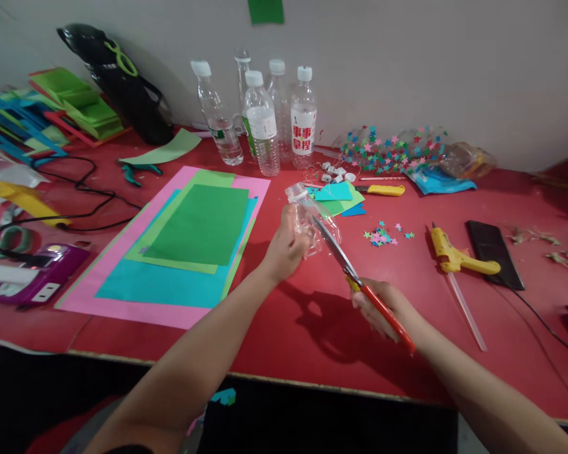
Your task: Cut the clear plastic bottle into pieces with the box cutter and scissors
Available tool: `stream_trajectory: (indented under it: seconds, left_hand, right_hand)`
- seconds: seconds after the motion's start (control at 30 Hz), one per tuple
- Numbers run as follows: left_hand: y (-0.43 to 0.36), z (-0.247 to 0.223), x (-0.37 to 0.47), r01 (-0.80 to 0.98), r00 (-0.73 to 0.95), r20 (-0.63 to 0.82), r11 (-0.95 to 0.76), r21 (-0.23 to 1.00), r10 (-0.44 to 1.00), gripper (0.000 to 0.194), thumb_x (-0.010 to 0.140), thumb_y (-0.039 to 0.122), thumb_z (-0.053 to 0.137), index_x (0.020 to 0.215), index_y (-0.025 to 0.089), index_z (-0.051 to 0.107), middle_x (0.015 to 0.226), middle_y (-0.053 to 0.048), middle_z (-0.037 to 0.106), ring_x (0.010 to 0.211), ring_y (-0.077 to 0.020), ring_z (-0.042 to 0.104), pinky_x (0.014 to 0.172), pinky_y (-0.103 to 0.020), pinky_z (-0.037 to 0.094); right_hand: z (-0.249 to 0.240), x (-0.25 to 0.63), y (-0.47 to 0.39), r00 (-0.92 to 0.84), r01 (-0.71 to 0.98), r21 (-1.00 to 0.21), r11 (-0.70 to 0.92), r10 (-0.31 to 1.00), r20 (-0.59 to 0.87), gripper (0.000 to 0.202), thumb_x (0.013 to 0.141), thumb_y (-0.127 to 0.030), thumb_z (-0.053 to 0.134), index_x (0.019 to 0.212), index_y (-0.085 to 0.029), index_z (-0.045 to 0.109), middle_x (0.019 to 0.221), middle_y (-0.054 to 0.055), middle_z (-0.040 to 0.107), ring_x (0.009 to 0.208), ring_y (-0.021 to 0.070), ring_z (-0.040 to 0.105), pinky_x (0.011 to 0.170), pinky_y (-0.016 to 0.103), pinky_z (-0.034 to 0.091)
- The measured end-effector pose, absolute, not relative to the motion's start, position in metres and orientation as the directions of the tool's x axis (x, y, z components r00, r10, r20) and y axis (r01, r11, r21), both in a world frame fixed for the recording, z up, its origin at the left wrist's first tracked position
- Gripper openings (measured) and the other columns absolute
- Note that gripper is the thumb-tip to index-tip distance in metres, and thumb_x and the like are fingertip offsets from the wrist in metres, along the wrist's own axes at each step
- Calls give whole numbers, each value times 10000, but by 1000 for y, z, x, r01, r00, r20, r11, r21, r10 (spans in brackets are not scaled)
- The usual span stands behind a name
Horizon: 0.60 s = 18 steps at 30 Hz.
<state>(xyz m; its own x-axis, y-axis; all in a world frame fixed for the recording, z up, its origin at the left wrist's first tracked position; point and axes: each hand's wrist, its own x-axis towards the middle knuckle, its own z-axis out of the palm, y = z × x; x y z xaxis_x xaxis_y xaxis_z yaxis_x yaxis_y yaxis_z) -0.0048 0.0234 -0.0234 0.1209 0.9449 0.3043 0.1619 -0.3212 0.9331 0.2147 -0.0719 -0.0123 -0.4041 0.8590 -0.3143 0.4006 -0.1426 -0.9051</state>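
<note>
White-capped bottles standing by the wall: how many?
4: the leftmost bottle, the front bottle, the back bottle just right behind it, and the red-lettered bottle at right. More may be hidden.

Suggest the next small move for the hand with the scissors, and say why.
Probably one short, careful snip with the red-handled scissors, clear of the left hand. The right hand holds the scissors with the blades pointing at the clear plastic bottle piece, which the left hand grips. Whether the tips touch the plastic, I cannot tell.
</note>
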Motion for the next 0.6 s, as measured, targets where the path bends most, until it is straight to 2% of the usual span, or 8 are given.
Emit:
stream_trajectory:
  seconds: [0.2, 0.37, 0.5, 0.6]
  left_hand:
    - [27, -33, -6, 288, 179, 436, -471, 834, 882, 412, 834, 341, 545, 1205, 217, 416, 1069, -86, 626, 932, -236, 638, 876, -444, 513]
    - [27, -32, -7, 311, 197, 467, -506, 805, 862, 368, 856, 359, 528, 1176, 214, 417, 978, -75, 594, 847, -240, 621, 832, -479, 525]
    - [25, -28, -6, 290, 163, 497, -523, 801, 852, 414, 852, 383, 550, 1212, 218, 427, 1070, -107, 583, 977, -275, 609, 923, -518, 498]
    - [25, -28, -6, 305, 167, 500, -527, 793, 850, 405, 853, 350, 543, 1220, 221, 428, 1078, -107, 588, 978, -269, 613, 921, -499, 499]
  right_hand:
    - [-12, 218, -73, -424, 346, -924, -164, 851, -310, 551, 916, -743, 416, 791, -208, 466, 535, -80, 388, 405, 65, 345, 452, 239, 322]
    - [-11, 217, -71, -416, 372, -920, -126, 863, -286, 541, 903, -732, 460, 742, -216, 437, 519, -71, 393, 402, 68, 338, 432, 243, 301]
    - [-11, 215, -72, -405, 403, -908, -119, 866, -293, 543, 894, -734, 467, 715, -224, 420, 499, -67, 388, 406, 77, 344, 411, 243, 284]
    - [-11, 215, -71, -410, 387, -914, -118, 866, -285, 544, 889, -741, 466, 726, -223, 431, 490, -74, 377, 401, 76, 340, 414, 245, 290]
